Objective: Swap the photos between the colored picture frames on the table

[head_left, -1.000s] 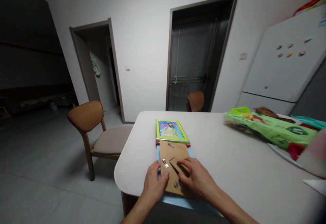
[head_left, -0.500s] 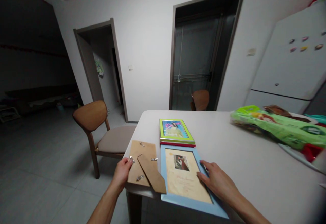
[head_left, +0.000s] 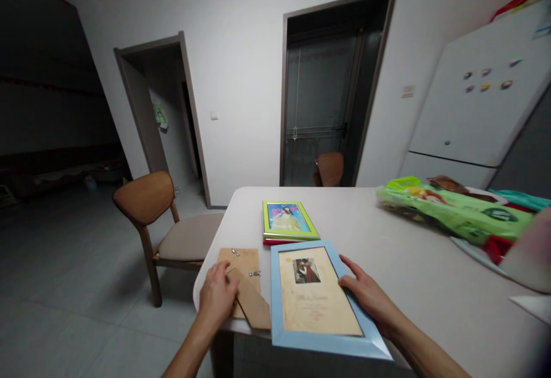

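Note:
A light-blue picture frame (head_left: 278, 303) holds a cream sheet with a small photo of a person. My right hand (head_left: 370, 295) grips its right side, thumb on the front and the other fingers partly hidden behind; the frame's near edge juts past the table edge. To its left lies a brown frame backing board (head_left: 247, 257) with metal clips and a slanted stand leg (head_left: 252, 303). My left hand (head_left: 218, 292) covers the board's left part, its fingers curled onto the board and thumb by the top of the leg.
A green-edged picture frame (head_left: 290, 217) lies on a red one just beyond the blue frame, on the white table (head_left: 344, 217). Green plastic packaging (head_left: 456, 209) sits at the right. A wooden chair (head_left: 144, 200) stands left of the table. The fridge (head_left: 465, 114) is at the right.
My left hand has moved from the board's left edge over onto the board, near the leg. The blue frame's far edge has come up slightly with my right hand. The view has shifted right.

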Demonstrator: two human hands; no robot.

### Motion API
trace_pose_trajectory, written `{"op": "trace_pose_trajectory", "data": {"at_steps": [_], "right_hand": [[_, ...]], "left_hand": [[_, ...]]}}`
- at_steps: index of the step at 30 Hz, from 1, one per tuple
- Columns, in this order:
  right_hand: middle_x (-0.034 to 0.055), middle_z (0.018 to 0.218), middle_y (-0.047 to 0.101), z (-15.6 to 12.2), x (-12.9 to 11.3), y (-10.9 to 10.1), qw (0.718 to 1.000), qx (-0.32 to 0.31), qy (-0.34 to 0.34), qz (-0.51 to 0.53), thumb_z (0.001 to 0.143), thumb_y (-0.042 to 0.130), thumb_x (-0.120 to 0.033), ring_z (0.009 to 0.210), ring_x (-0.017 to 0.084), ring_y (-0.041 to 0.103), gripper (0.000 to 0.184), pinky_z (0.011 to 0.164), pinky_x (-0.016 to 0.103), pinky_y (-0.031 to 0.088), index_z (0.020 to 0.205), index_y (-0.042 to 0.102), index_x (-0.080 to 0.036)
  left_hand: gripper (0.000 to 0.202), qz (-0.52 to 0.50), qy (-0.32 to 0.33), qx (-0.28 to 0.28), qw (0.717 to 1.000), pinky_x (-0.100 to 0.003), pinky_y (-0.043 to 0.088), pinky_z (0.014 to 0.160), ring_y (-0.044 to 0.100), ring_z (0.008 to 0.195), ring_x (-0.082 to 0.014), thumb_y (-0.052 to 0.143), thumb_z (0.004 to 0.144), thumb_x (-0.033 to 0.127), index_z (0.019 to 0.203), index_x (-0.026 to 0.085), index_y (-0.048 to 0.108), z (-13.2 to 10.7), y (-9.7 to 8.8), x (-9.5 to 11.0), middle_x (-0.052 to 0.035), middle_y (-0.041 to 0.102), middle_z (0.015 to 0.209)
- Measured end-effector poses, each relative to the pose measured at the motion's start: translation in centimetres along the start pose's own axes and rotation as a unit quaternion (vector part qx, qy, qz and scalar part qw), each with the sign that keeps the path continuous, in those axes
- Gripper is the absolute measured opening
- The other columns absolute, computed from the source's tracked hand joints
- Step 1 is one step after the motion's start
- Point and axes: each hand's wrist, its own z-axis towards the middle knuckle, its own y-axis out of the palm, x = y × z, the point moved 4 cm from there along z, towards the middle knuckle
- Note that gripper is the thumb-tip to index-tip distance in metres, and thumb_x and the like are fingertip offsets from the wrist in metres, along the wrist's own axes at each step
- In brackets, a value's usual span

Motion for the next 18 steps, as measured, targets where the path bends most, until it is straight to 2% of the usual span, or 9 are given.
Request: {"op": "trace_pose_trajectory", "data": {"at_steps": [3, 4, 6, 9, 11, 13, 16, 18], "right_hand": [[0.0007, 0.071, 0.062, -1.5, -1.0, 0.8, 0.988, -0.042, 0.032, 0.148, 0.063, 0.047, -0.022, 0.049, 0.015, 0.056, 0.078, 0.054, 0.030, 0.045, 0.130, 0.008, -0.024], [0.0006, 0.071, 0.062, -1.9, -1.4, 1.0, 0.985, -0.043, 0.026, 0.163, 0.062, 0.050, -0.022, 0.050, 0.015, 0.056, 0.080, 0.055, 0.030, 0.045, 0.130, 0.008, -0.023], [0.0003, 0.069, 0.062, -2.4, -2.1, 1.1, 0.986, -0.040, 0.001, 0.162, 0.061, 0.054, -0.024, 0.050, 0.013, 0.055, 0.082, 0.055, 0.028, 0.045, 0.130, 0.010, -0.021], [-0.0021, 0.059, 0.058, -2.4, -2.5, 1.1, 0.992, -0.029, -0.035, 0.120, 0.061, 0.057, -0.029, 0.046, 0.011, 0.052, 0.082, 0.050, 0.024, 0.042, 0.130, 0.015, -0.016], [-0.0040, 0.055, 0.055, -1.8, -2.3, 0.7, 0.996, -0.021, -0.043, 0.075, 0.061, 0.056, -0.030, 0.044, 0.010, 0.050, 0.080, 0.045, 0.021, 0.039, 0.129, 0.016, -0.016], [-0.0047, 0.054, 0.052, -1.0, -1.7, 0.1, 0.999, 0.001, -0.052, 0.002, 0.063, 0.053, -0.029, 0.044, 0.010, 0.048, 0.075, 0.043, 0.020, 0.035, 0.128, 0.020, -0.015], [-0.0032, 0.053, 0.050, 0.4, -0.6, -1.1, 0.981, 0.064, -0.083, -0.161, 0.065, 0.047, -0.027, 0.046, 0.011, 0.048, 0.062, 0.045, 0.021, 0.034, 0.123, 0.033, -0.010], [-0.0001, 0.056, 0.053, 1.2, 0.3, -1.6, 0.954, 0.095, -0.101, -0.267, 0.066, 0.043, -0.028, 0.052, 0.014, 0.051, 0.057, 0.051, 0.023, 0.037, 0.119, 0.040, -0.007]], "left_hand": [[0.039, -0.039, 0.090, -0.042, 0.994, -0.026, 0.031, 0.091, 0.042, 0.105, -0.0163, 0.053, 0.068, 0.026, 0.106, 0.019, 0.045, -2.4, 2.6, 5.6, -0.0042, 0.050, 0.109], [0.047, -0.075, 0.148, -0.066, 0.984, -0.030, 0.030, 0.093, 0.039, 0.108, -0.0186, 0.056, 0.066, 0.028, 0.110, 0.018, 0.043, -3.3, 3.6, 7.6, -0.0065, 0.047, 0.115], [0.061, -0.109, 0.222, -0.092, 0.964, -0.036, 0.029, 0.094, 0.034, 0.112, -0.0239, 0.062, 0.060, 0.029, 0.114, 0.016, 0.039, -4.9, 5.2, 10.9, -0.0100, 0.040, 0.123], [0.058, -0.111, 0.290, -0.097, 0.946, -0.039, 0.032, 0.092, 0.038, 0.107, -0.0256, 0.058, 0.058, 0.018, 0.113, 0.014, 0.040, -6.0, 6.1, 13.6, -0.0113, 0.044, 0.117], [0.051, -0.108, 0.300, -0.075, 0.945, -0.036, 0.038, 0.086, 0.045, 0.097, -0.0226, 0.050, 0.059, 0.010, 0.110, 0.016, 0.042, -5.8, 5.4, 14.0, -0.0087, 0.052, 0.104], [0.047, -0.115, 0.269, -0.026, 0.956, -0.033, 0.041, 0.080, 0.049, 0.089, -0.0199, 0.044, 0.062, 0.007, 0.108, 0.017, 0.042, -4.9, 3.9, 13.1, -0.0067, 0.054, 0.095], [0.042, -0.134, 0.166, 0.063, 0.975, -0.033, 0.040, 0.081, 0.050, 0.091, -0.0188, 0.039, 0.068, 0.009, 0.109, 0.017, 0.040, -3.3, 1.6, 9.8, -0.0071, 0.053, 0.098], [0.040, -0.139, 0.095, 0.086, 0.982, -0.034, 0.039, 0.082, 0.051, 0.093, -0.0195, 0.040, 0.069, 0.012, 0.109, 0.016, 0.039, -2.8, 0.8, 6.9, -0.0081, 0.053, 0.102]]}}
